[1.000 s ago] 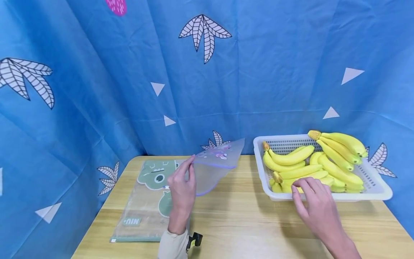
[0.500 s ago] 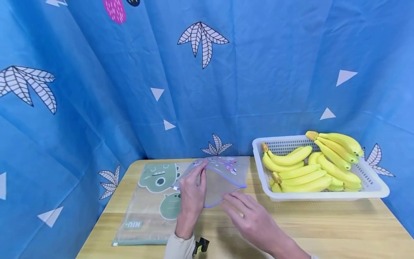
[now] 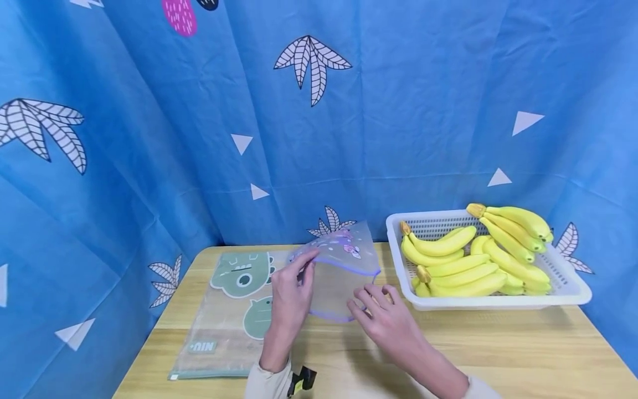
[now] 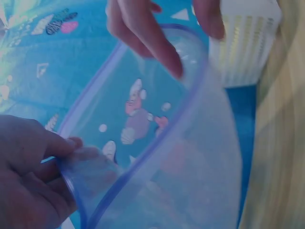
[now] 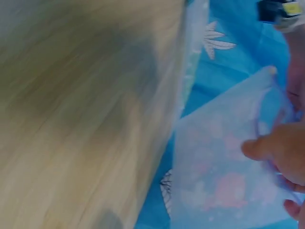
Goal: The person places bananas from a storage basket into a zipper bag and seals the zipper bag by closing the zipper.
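Observation:
A translucent zip bag [image 3: 344, 291] with a purple rim and pink printed figures has its mouth spread between both hands. My left hand [image 3: 287, 293] pinches the rim at the bag's left side; the left wrist view shows that hand [image 4: 33, 176] with thumb and fingers on the plastic. At the right side of the mouth is my right hand [image 3: 389, 327], fingers bent over the rim. One fingertip [image 4: 174, 67] reaches inside the mouth while the thumb stays outside. Seen from the right wrist, the thumb [image 5: 257, 149] lies against the bag's outer face.
A larger clear zip bag [image 3: 224, 332] with green cartoon prints lies flat on the wooden table [image 3: 523, 354] at left. At the back right, a white slotted basket [image 3: 568, 299] holds several banana bunches [image 3: 468, 277]. A blue patterned curtain [image 3: 423, 111] hangs behind.
The right hand has moved left from beside the banana basket to the purple-rimmed bag's mouth, its fingers now bending over the rim. The left hand keeps its pinch on the bag.

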Demonstrator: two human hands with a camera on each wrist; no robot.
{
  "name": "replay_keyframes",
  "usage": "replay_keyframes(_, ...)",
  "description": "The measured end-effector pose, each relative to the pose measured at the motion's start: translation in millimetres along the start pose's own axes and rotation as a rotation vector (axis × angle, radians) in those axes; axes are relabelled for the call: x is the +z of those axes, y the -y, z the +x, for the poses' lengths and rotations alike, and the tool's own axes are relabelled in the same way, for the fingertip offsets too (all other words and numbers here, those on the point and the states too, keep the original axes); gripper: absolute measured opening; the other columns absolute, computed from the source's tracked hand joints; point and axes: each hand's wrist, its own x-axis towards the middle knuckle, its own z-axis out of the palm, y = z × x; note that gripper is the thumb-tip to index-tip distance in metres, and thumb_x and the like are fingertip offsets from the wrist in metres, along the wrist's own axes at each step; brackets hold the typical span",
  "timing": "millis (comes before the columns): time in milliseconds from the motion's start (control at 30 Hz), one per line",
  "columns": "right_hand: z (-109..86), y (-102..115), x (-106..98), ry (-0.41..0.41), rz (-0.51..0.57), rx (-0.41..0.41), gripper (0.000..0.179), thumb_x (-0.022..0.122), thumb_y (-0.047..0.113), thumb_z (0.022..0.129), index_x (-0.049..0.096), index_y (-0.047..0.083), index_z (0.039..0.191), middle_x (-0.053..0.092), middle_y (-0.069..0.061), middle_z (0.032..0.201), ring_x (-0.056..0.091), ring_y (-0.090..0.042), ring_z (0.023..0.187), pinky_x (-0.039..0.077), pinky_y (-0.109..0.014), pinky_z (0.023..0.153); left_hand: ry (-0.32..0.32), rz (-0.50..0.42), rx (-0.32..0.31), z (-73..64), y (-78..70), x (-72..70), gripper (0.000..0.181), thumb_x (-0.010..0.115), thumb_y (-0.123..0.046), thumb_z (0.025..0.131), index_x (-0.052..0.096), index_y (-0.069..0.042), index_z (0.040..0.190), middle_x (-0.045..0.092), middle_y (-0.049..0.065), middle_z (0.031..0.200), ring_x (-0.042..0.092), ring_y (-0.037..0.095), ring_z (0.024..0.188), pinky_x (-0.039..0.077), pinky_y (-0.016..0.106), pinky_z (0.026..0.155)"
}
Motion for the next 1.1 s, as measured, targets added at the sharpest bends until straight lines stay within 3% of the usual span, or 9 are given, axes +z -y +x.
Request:
replay_keyframes(200, 2.7, -22, -2, -0.015, 0.017, -0.062, 0.038, 0.037, 0.001, 0.102, 0.075, 0.003, 0.099, 0.072, -0.012, 0.109, 0.065, -0.031, 0.108, 0.052, -0.051, 0.094, 0.088, 0.038, -0.029, 3.3, -9.0, -20.4, 0.03, 0.066, 0.009, 0.094, 0.076, -0.004, 0.12, 0.073, 0.013, 0.12, 0.071, 0.028, 0.109, 0.06, 0.039, 0.086)
replay_keyframes(333, 9.8, -43, -12, -0.029, 0.072, -0.125, 0.038, 0.036, 0.003, 0.106, 0.073, 0.001, 0.1, 0.07, -0.017, 0.124, 0.062, -0.034, 0.124, 0.043, -0.063, 0.108, 0.184, 0.047, -0.075, 6.0, -16.3, -43.7, 0.034, 0.068, 0.007, 0.094, 0.074, -0.007, 0.124, 0.072, 0.009, 0.124, 0.071, 0.026, 0.111, 0.059, 0.037, 0.089)
replay_keyframes(433, 17.3, -54, -20, -0.01, 0.09, -0.167, 0.037, 0.036, 0.003, 0.105, 0.072, 0.003, 0.099, 0.069, -0.017, 0.126, 0.056, -0.035, 0.132, 0.036, -0.069, 0.11, 0.223, 0.042, -0.08, 7.6, -21.7, -55.5, 0.036, 0.068, 0.006, 0.094, 0.072, -0.008, 0.127, 0.071, 0.007, 0.128, 0.07, 0.024, 0.113, 0.058, 0.036, 0.091)
replay_keyframes(533, 25.6, -63, -26, -0.007, 0.082, -0.226, 0.037, 0.034, -0.002, 0.106, 0.07, 0.003, 0.097, 0.072, -0.016, 0.119, 0.055, -0.035, 0.134, 0.039, -0.069, 0.108, 0.227, 0.041, -0.053, 9.2, -24.7, -58.1, 0.036, 0.065, 0.001, 0.097, 0.07, -0.009, 0.131, 0.068, 0.006, 0.134, 0.066, 0.024, 0.12, 0.055, 0.039, 0.098)
replay_keyframes(633, 33.3, -71, -31, 0.0, 0.114, -0.269, 0.036, 0.034, -0.003, 0.107, 0.067, 0.0, 0.094, 0.07, -0.016, 0.125, 0.053, -0.036, 0.136, 0.042, -0.064, 0.108, 0.198, 0.037, -0.037, 10.1, -26.4, -56.5, 0.035, 0.061, -0.002, 0.1, 0.07, -0.011, 0.132, 0.065, 0.003, 0.139, 0.062, 0.022, 0.126, 0.051, 0.041, 0.104)
replay_keyframes(767, 38.8, -86, -34, 0.0, 0.23, -0.257, 0.035, 0.033, -0.001, 0.108, 0.062, 0.0, 0.088, 0.065, -0.018, 0.135, 0.054, -0.037, 0.135, 0.038, -0.06, 0.113, 0.055, -0.031, 0.004, 11.1, -28.8, -55.4, 0.034, 0.062, 0.001, 0.096, 0.073, -0.009, 0.126, 0.068, 0.0, 0.134, 0.064, 0.021, 0.124, 0.049, 0.036, 0.107)
replay_keyframes(900, 37.2, -91, -32, -0.016, 0.294, -0.239, 0.034, 0.034, -0.001, 0.105, 0.063, 0.002, 0.088, 0.068, -0.016, 0.131, 0.057, -0.036, 0.132, 0.034, -0.063, 0.114, -0.066, -0.095, 0.087, 10.4, -30.0, -53.4, 0.033, 0.06, 0.006, 0.092, 0.076, -0.005, 0.118, 0.072, 0.004, 0.125, 0.068, 0.025, 0.118, 0.048, 0.029, 0.106)
replay_keyframes(1000, 34.5, -86, -28, -0.002, 0.267, -0.23, 0.037, 0.034, 0.001, 0.106, 0.07, 0.004, 0.096, 0.071, -0.012, 0.126, 0.058, -0.034, 0.131, 0.034, -0.066, 0.113, -0.055, -0.099, 0.089, 9.2, -28.7, -48.4, 0.031, 0.057, 0.005, 0.093, 0.076, -0.004, 0.116, 0.074, 0.006, 0.12, 0.069, 0.026, 0.114, 0.048, 0.025, 0.106)
replay_keyframes(1100, 31.2, -74, -26, 0.014, 0.241, -0.214, 0.042, 0.032, 0.007, 0.109, 0.074, 0.007, 0.103, 0.074, -0.008, 0.12, 0.06, -0.031, 0.129, 0.036, -0.069, 0.11, -0.02, -0.091, 0.046, 6.7, -24.3, -42.0, 0.029, 0.057, 0.003, 0.095, 0.076, -0.006, 0.114, 0.075, 0.005, 0.115, 0.07, 0.024, 0.11, 0.048, 0.022, 0.104)
